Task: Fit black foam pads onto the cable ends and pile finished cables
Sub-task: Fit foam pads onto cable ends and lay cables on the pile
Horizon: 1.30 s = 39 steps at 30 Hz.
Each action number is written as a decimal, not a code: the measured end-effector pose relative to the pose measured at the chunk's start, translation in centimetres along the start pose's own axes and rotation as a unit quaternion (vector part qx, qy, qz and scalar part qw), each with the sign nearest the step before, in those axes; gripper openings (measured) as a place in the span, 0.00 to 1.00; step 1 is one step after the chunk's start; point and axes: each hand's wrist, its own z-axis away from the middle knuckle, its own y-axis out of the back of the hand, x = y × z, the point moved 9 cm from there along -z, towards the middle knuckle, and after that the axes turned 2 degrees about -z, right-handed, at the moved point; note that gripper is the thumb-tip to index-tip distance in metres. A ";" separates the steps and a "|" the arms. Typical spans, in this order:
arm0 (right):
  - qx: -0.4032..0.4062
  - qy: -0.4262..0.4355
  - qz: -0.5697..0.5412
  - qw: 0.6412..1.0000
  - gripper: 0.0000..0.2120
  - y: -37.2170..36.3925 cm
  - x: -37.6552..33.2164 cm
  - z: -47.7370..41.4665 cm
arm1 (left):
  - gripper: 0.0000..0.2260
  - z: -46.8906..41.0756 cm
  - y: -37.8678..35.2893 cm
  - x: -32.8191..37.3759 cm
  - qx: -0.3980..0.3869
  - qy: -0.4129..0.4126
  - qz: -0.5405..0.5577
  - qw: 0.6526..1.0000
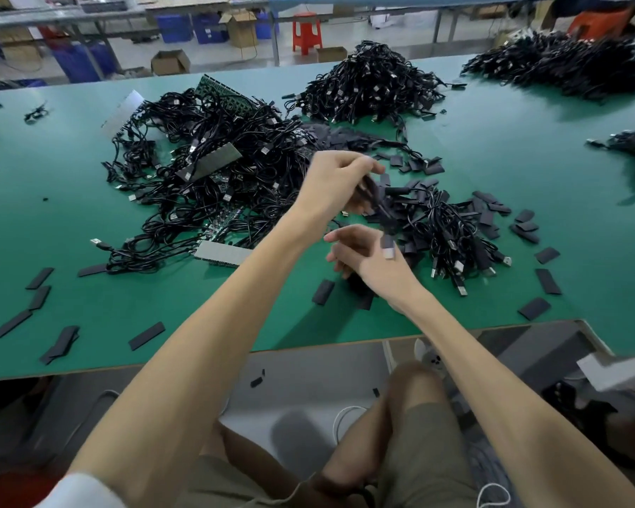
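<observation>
My left hand [336, 185] is raised over the green table [492, 148] and pinches a black cable [378, 203], which is blurred and hangs down to the right. Just below it, my right hand [363, 260] has its fingers loosely spread, with a white-taped fingertip [388, 250] pointing up at the cable's lower end; I cannot tell whether it touches. To the right of both hands lies a small pile of cables [455, 232] with USB plugs. A big tangled cable heap [213, 166] sits on the left. Loose black foam pads [545, 280] lie around.
More foam pads [145, 335] are scattered near the front left edge, and a heap of pads [345, 137] lies behind my hands. Other cable piles sit at the back centre [371, 82] and back right [565, 64]. Grey circuit strips [220, 253] lie among the left heap.
</observation>
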 end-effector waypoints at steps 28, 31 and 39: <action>-0.009 0.018 0.030 0.999 0.04 0.0 -0.3 0.2 | 0.25 8.6 13.3 -12.9 0.121 0.138 -0.442 0.878; -0.005 0.020 0.045 0.999 0.06 0.2 -0.2 0.3 | 0.26 8.9 12.0 -12.4 0.097 0.095 -0.433 0.891; -0.028 0.040 0.126 0.991 0.13 -0.6 -0.5 0.5 | 0.29 9.0 10.1 -10.9 0.021 -0.003 -0.460 0.888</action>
